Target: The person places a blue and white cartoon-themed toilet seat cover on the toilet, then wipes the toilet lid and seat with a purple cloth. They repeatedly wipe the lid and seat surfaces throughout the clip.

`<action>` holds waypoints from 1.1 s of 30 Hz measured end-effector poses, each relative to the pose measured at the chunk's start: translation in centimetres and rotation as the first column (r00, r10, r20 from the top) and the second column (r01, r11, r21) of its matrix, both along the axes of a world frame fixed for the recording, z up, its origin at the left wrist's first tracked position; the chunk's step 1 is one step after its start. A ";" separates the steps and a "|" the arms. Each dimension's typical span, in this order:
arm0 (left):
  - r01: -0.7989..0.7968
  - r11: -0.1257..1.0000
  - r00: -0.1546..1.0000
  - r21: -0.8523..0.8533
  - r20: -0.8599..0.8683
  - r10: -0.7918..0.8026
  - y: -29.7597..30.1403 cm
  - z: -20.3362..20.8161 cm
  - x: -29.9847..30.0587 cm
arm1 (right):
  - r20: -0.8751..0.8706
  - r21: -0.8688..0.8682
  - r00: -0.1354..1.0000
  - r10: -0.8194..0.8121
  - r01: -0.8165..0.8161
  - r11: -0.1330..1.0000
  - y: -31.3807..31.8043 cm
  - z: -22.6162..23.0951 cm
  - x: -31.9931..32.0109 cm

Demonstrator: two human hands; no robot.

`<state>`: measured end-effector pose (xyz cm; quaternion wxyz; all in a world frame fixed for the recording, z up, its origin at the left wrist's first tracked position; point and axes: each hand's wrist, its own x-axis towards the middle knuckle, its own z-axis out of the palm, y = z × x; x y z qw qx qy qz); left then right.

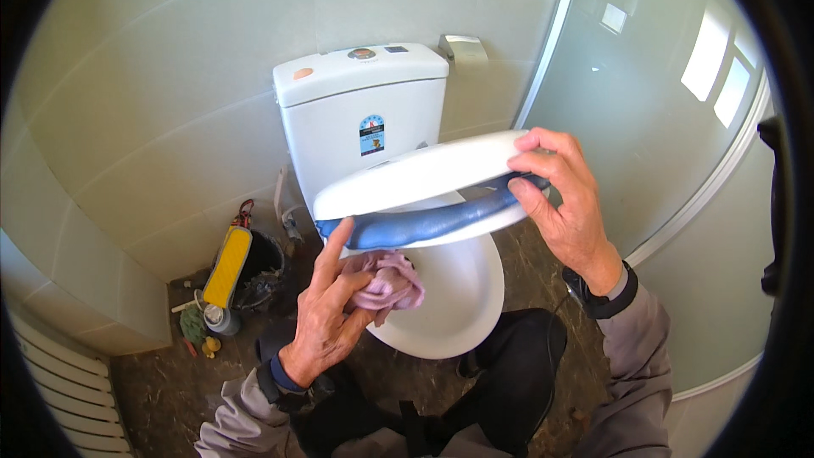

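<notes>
A white toilet lid [424,171] is tilted partway up over the bowl. Beneath it, also raised, is the toilet seat with a blue padded cover [424,225]; a narrow gap separates the two. My right hand [561,191] grips their right edge, fingers on the lid and thumb at the seat. A crumpled pink cloth [386,284] is held in my left hand [331,314] in front of the seat. The left index finger reaches up to the cover's left end. Part of the white bowl [487,288] shows below.
Behind stands the cistern [365,89] with a push button on top. A paper holder [464,49] is on the wall. A frosted shower screen [670,76] curves along the right. At left are a black bin [263,263], a yellow-faced brush [229,267] and a slatted white radiator [68,390].
</notes>
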<state>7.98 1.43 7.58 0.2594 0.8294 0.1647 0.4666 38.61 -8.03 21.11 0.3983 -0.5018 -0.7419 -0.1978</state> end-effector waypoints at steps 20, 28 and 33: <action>0.067 0.998 0.980 0.019 -0.191 -0.063 -5.0 -2.7 0.9 | 0.175 0.068 0.984 -0.022 0.010 0.998 1.8 2.4 0.9; 0.176 0.974 0.897 -0.142 -0.384 -0.218 -7.2 -6.6 -0.8 | 0.062 0.038 0.998 0.006 -0.009 0.999 6.5 4.5 1.1; 0.225 0.942 0.823 -0.250 -0.469 -0.321 -7.3 -8.1 -2.0 | 0.076 0.112 0.997 0.013 -0.022 0.993 10.3 6.0 1.3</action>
